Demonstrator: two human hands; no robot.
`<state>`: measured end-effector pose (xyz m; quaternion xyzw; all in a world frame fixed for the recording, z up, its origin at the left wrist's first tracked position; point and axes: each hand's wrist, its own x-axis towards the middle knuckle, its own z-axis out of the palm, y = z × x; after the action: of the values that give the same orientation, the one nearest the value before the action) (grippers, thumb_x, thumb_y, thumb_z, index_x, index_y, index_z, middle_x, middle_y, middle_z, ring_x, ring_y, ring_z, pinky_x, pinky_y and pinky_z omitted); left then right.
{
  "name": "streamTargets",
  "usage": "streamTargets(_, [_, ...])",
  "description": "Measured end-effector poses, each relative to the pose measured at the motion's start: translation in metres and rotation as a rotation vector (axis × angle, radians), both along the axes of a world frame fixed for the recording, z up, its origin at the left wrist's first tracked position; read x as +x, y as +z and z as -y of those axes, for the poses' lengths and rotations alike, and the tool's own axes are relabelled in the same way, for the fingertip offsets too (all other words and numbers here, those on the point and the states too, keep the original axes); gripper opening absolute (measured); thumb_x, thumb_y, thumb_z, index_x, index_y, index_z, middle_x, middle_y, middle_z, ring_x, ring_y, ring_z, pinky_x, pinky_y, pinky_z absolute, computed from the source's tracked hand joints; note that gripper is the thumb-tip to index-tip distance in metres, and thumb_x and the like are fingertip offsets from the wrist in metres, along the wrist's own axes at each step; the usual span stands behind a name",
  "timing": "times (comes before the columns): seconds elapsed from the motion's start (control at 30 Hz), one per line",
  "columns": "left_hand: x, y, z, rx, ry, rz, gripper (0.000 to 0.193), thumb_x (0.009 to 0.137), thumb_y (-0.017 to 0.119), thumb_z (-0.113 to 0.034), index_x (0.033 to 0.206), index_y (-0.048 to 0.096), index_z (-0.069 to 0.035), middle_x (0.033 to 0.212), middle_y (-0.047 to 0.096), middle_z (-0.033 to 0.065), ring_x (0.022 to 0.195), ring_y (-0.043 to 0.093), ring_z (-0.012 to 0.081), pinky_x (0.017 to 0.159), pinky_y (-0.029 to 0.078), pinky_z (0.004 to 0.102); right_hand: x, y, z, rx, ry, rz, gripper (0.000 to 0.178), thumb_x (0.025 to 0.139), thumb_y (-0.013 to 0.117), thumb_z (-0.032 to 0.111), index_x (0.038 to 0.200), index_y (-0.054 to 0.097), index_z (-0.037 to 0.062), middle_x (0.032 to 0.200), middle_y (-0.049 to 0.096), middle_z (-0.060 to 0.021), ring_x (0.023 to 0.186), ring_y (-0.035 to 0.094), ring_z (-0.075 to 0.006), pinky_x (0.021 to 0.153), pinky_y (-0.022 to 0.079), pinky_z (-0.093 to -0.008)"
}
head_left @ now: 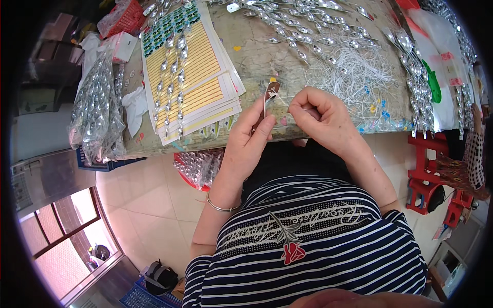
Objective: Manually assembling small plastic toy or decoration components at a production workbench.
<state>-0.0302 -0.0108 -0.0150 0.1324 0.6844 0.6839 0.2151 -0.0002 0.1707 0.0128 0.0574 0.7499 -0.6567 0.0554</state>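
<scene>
Over a worn, beige-covered worktop (246,38), the left hand (245,139) holds a narrow, shiny metallic piece (271,91) upright in its fingers; the right hand (324,119), just beside it, pinches a thin white string (281,98). Rightward lies a tangled white string heap (362,77); leftward, twisted silver strips (180,100) rest on yellow-striped paper sheets (205,87).

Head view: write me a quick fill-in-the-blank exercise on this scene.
The slim shiny piece is held in the ____ hand.
The tangled strings on the table are ____.
The patterned sheets lie to the ____ of that tangle.
The flower petals on the striped shirt are ____.

Missing words: left; white; left; red.
</scene>
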Motion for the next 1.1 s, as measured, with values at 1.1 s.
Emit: streamTargets(1.1, [0.0018,-0.0039,0.0039,0.009,0.024,0.012,0.043,0.092,0.056,-0.010,0.133,0.047,-0.004,0.088,0.049,0.0008,0.071,0.049,0.0068,0.061,0.044,0.0202,-0.0003,-0.0023,0.0003,0.033,0.005,-0.002,0.007,0.087,0.059,0.010,0.084,0.058,0.0035,0.069,0.049,0.0081,0.059,0.038,0.0024,0.052,0.033,-0.0165])
